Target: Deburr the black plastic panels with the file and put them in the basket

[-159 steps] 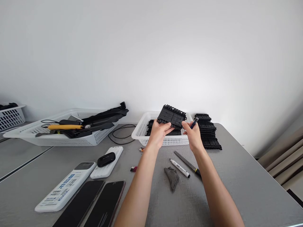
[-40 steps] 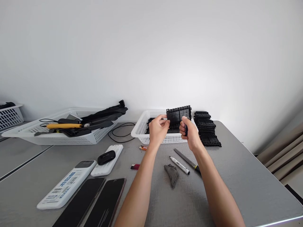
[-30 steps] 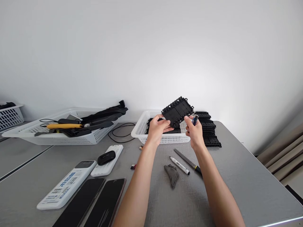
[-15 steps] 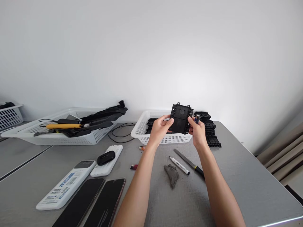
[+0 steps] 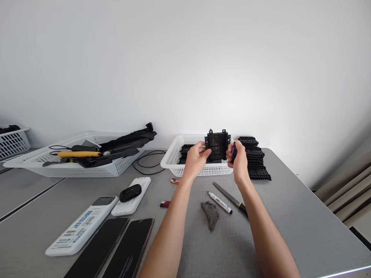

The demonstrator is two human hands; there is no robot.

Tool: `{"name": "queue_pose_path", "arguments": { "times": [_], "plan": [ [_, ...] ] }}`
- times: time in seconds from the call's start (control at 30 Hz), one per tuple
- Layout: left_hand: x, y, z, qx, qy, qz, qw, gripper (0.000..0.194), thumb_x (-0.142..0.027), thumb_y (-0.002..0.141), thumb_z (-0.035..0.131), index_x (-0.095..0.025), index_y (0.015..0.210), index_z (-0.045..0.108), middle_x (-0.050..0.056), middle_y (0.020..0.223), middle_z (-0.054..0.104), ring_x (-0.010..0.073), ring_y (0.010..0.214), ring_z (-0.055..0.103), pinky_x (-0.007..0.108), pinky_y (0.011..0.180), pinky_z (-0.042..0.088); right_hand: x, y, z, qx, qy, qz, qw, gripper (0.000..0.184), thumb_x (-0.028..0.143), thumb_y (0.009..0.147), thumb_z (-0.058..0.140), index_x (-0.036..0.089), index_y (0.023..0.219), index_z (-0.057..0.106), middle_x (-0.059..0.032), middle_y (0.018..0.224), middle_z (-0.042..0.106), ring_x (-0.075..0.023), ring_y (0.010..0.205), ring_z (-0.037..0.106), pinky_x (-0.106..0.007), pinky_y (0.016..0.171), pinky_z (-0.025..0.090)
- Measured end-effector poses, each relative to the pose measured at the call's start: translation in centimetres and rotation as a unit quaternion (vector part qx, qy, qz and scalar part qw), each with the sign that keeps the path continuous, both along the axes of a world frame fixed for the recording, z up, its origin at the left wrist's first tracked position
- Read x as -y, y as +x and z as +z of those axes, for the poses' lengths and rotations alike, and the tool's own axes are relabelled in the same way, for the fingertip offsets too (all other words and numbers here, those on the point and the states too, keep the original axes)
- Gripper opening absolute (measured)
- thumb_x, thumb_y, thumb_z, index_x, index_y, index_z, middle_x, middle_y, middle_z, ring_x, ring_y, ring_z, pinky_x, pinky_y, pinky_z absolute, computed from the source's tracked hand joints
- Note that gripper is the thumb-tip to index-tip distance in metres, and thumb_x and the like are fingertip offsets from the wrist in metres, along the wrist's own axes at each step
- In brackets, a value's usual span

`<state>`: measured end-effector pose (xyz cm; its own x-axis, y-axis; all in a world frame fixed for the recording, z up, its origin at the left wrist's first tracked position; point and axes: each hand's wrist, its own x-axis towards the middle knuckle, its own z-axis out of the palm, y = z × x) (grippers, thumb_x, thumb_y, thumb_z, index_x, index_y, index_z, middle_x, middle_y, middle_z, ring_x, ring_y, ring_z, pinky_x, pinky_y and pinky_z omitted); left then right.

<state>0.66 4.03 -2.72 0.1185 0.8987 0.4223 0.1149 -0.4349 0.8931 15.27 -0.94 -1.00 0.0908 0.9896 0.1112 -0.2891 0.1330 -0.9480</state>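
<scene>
My left hand (image 5: 197,157) grips a black plastic panel (image 5: 218,146) by its left edge, with the thumb on its face. The panel stands upright above the front of a white basket (image 5: 174,164) and has small lugs along its top and sides. Just right of the panel, my right hand (image 5: 239,160) is closed around a dark blue lighter (image 5: 234,151), thumb at its top. No flame can be made out. More black plastic parts (image 5: 185,152) lie in the basket, and a stack of similar panels (image 5: 256,158) is on the table behind my right hand.
Below my hands lie a flat file (image 5: 227,193), a white marker (image 5: 220,203) and a crumpled grey cloth (image 5: 211,215). Two more lighters (image 5: 165,204) are near my left forearm. Phones (image 5: 129,247), power banks (image 5: 82,227) and a basket of tools (image 5: 116,170) occupy the left.
My right hand has let go of the panel's right edge and now holds the lighter upright in its fist. The panel has shifted slightly left and down in my left hand.
</scene>
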Motion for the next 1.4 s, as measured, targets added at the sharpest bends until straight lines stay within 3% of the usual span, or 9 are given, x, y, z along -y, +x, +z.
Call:
{"name": "queue_pose_path", "arguments": {
  "times": [0.07,0.2,0.33,0.73,0.97,1.4],
  "plan": [
    [0.1,0.0,0.0,-0.016,0.006,0.002,1.000,0.023,-0.034,0.080,0.061,-0.018,0.096,0.062,0.009,0.091,0.075,0.0233,0.086,0.069,0.032,0.077,0.050,0.1,-0.6,0.1,-0.023,0.007,0.014,1.000,0.030,0.052,0.078,0.046,0.023,0.071,0.040,0.0046,0.060,0.031,-0.0106,0.050,0.023,-0.024,0.043,0.013],
    [0.6,0.2,0.4,-0.049,0.022,-0.002,0.999,0.018,-0.030,0.081,0.058,-0.019,0.094,0.061,0.009,0.094,0.074,0.0231,0.089,0.068,0.032,0.077,0.048,-0.1,-1.5,-0.1,-0.047,-0.031,0.102,0.993,0.029,0.049,0.072,0.047,0.022,0.067,0.039,0.0053,0.059,0.030,-0.0088,0.049,0.024,-0.021,0.042,0.012],
    [1.0,0.5,0.7,-0.063,0.042,-0.010,0.997,0.013,-0.024,0.080,0.056,-0.019,0.092,0.061,0.008,0.095,0.074,0.0224,0.089,0.068,0.034,0.082,0.048,-0.5,-1.5,-0.5,-0.061,-0.048,0.129,0.989,0.028,0.047,0.069,0.047,0.021,0.064,0.039,0.0054,0.057,0.031,-0.0076,0.048,0.024,-0.020,0.042,0.011],
    [0.7,0.7,0.2,-0.086,0.064,-0.007,0.994,0.014,-0.023,0.080,0.057,-0.020,0.093,0.061,0.009,0.098,0.071,0.0246,0.101,0.066,0.034,0.084,0.049,-0.7,-0.7,-0.3,-0.127,-0.074,0.123,0.981,0.022,0.041,0.068,0.046,0.021,0.066,0.039,0.0063,0.056,0.029,-0.0078,0.047,0.021,-0.018,0.040,0.008],
    [0.5,0.5,0.2,-0.078,0.069,0.000,0.995,0.012,-0.023,0.079,0.058,-0.020,0.090,0.060,0.009,0.095,0.072,0.0241,0.095,0.068,0.034,0.081,0.050,-0.7,-0.2,-0.2,-0.181,-0.067,0.110,0.975,0.022,0.042,0.072,0.046,0.021,0.066,0.039,0.0061,0.057,0.029,-0.0086,0.048,0.021,-0.019,0.040,0.010],
    [0.9,0.6,0.5,-0.103,0.061,0.002,0.993,0.013,-0.024,0.081,0.056,-0.021,0.092,0.062,0.008,0.098,0.073,0.0240,0.096,0.068,0.035,0.083,0.049,-0.5,-1.0,-0.3,-0.115,-0.055,0.132,0.983,0.028,0.047,0.073,0.049,0.021,0.069,0.040,0.0057,0.059,0.031,-0.0081,0.047,0.024,-0.019,0.040,0.011]
  ]
}}
